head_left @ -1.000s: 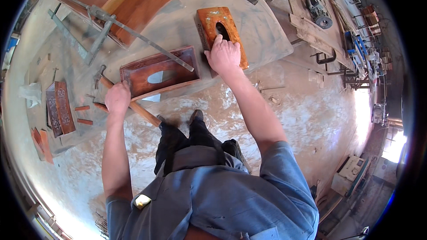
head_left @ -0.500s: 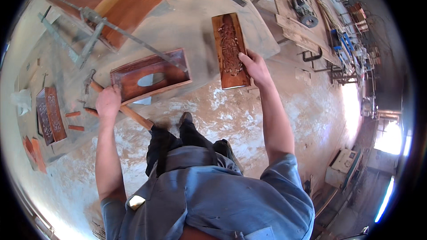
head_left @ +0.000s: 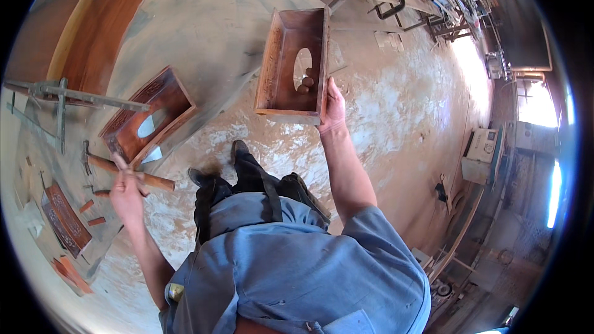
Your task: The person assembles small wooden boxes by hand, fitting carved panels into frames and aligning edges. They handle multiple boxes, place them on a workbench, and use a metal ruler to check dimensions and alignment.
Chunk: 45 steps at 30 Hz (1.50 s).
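Observation:
My right hand point(head_left: 333, 108) grips an open reddish-brown wooden box point(head_left: 266, 77) near its lower right corner. Its hollow inside faces up, and what look like my fingertips show at the oval hole in its bottom. A similar box point(head_left: 179, 91) with an oval hole lies on the work table point(head_left: 204, 30) to the left. My left hand point(head_left: 128, 198) is just below that box, with a finger stretched toward its near corner. Close by lies a hammer point(head_left: 158, 181) with a wooden handle; my fingers overlap the handle, and no firm grip on it shows.
At the table's left lie a carved wooden piece point(head_left: 65, 219), short wood strips point(head_left: 96, 221) and a smaller hammer point(head_left: 99, 192). A metal bar clamp point(head_left: 93, 95) extends over the table beside large wooden panels point(head_left: 102, 30). Beyond it, a C-clamp point(head_left: 393, 9) hangs from a bench.
The box in my right hand has turned from its carved face to its open inside. My left hand has come off the other box's corner toward the hammer handle. The view has shifted right.

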Tool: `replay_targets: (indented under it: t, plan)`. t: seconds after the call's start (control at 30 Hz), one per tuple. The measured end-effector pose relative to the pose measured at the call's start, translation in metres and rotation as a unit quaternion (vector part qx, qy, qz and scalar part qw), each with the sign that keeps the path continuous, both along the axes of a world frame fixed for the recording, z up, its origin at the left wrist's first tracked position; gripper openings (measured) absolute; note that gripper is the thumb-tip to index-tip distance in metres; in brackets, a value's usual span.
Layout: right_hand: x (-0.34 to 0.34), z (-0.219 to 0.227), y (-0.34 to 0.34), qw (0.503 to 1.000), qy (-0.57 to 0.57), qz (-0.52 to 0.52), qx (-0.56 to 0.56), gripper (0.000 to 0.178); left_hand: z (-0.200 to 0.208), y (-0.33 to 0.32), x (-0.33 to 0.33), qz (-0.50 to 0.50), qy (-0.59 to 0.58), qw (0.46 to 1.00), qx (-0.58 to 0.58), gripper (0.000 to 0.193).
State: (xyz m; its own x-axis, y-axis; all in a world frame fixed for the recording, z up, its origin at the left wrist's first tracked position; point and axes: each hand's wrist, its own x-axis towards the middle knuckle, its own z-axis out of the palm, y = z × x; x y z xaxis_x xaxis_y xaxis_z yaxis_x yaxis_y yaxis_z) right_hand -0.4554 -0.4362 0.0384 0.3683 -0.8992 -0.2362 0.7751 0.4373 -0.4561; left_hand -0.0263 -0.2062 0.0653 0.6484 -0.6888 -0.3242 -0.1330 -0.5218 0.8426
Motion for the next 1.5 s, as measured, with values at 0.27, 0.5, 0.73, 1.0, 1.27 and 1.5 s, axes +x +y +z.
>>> replay_targets:
  t: [0.27,0.5,0.73,1.0,1.27,1.5]
  plan:
    - [0.000,0.003,0.003,0.997,-0.081,-0.012,-0.015,0.044,0.022,-0.037,-0.078,-0.089,0.135,0.986,-0.037,0.019]
    - [-0.011,0.017,0.023,0.996,-0.011,0.092,-0.015,0.059,0.065,-0.087,-0.097,-0.160,0.096,0.972,-0.141,0.016]
    - [-0.010,0.027,0.043,0.979,0.101,0.173,-0.036,0.067,0.082,-0.138,-0.112,-0.181,-0.153,0.959,-0.155,0.013]
    - [-0.024,0.011,0.050,0.966,0.129,0.223,0.023,0.059,0.066,-0.147,-0.132,-0.160,-0.347,0.897,-0.223,0.016]
    - [-0.022,0.010,0.049,0.957,0.095,0.275,0.023,0.073,0.072,-0.159,-0.157,-0.194,-0.463,0.823,-0.265,0.014]
    - [-0.015,0.008,0.054,0.955,0.067,0.281,0.061,0.076,0.071,-0.161,-0.160,-0.257,-0.492,0.810,-0.191,0.012]
